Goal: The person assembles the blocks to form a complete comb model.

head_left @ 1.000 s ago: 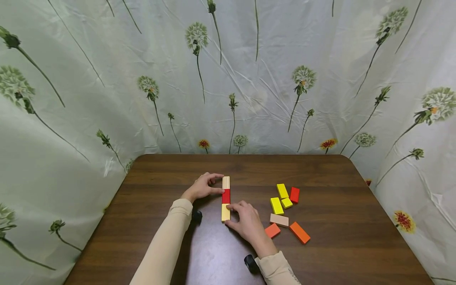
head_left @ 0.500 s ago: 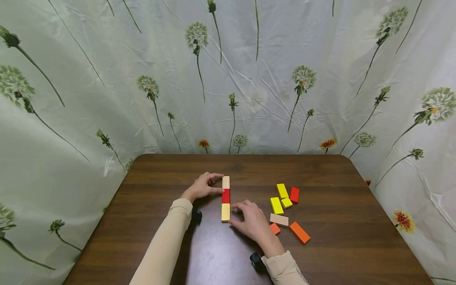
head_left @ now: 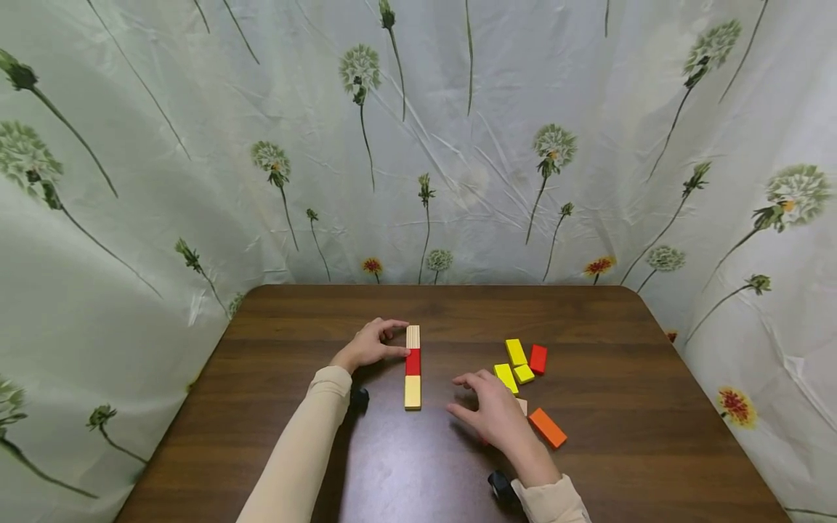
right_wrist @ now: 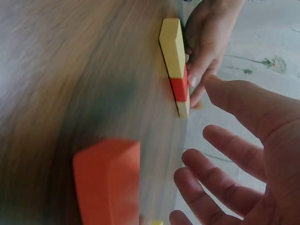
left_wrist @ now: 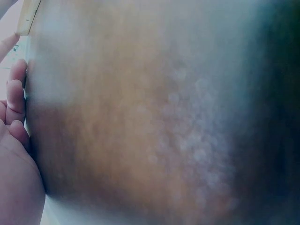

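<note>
On the brown tabletop [head_left: 654, 436], a straight end-to-end row: striped block [head_left: 413, 336] farthest, red block [head_left: 413, 362] between, pale yellow block [head_left: 413, 393] nearest. Likeliest trouble, judging from here: a skewed row, caused by uneven pressure from the left hand [head_left: 371, 345] at the far end, with no brace at the near end. Possible too: a jostled orange block [head_left: 548, 428] or pale wooden block [head_left: 522, 407], from too low a sweep of the right hand [head_left: 500, 414]. At the row's left side, left thumb against the red block, forefinger by the striped block's far end; pinching or merely steadying, cannot tell. Between row and loose yellow blocks [head_left: 515, 352], right thumb and forefinger wide apart, pointing toward the row, holding nothing. Left sleeve [head_left: 301, 443] long and slanting inward from the near side; right sleeve [head_left: 552, 501] low at the near right.
</note>
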`<state>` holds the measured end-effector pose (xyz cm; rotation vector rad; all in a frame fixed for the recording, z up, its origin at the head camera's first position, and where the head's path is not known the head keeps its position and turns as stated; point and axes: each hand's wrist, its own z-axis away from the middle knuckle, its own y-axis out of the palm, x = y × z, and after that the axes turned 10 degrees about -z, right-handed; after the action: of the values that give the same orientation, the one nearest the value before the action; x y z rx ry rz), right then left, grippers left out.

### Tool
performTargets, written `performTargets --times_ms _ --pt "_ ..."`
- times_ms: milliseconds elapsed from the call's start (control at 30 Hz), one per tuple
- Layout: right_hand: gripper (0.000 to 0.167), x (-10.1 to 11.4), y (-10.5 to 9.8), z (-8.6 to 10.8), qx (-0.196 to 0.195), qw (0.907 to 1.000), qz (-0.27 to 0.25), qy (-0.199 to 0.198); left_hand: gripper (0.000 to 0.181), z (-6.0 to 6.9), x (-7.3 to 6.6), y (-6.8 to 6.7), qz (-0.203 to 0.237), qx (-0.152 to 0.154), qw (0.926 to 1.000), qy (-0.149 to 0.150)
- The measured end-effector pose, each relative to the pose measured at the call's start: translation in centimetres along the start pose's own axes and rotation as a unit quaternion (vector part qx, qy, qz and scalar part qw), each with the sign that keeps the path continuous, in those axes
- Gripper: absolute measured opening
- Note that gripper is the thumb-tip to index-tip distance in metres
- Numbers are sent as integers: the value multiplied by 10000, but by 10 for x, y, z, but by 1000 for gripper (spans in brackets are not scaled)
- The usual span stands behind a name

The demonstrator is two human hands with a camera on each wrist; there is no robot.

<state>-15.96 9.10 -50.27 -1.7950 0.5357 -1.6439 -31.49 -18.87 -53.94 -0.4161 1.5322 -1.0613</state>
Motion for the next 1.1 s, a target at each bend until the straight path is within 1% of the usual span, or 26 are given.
performTargets --times_ms 167,333,500,700,900,1100 --pt "47 -7 -9 13 -248 9997 -29 36 64 0 0 0 27 -10 10000 -2" --pt "47 -17 -16 28 -490 9982 -327 90 64 1 0 -1 68 22 10000 -25" --pt "51 -26 -19 41 -727 9948 -603 387 64 0 0 -1 111 31 9999 -38" --pt "51 -31 -21 54 -987 9878 -911 782 65 0 1 -1 80 21 10000 -45" --pt "52 -33 -18 62 -1123 9820 -1140 1006 64 -1 2 0 55 -4 10000 -71" --pt "59 -34 -19 66 -1235 9785 -1158 1181 64 -2 3 1 56 17 10000 -59"
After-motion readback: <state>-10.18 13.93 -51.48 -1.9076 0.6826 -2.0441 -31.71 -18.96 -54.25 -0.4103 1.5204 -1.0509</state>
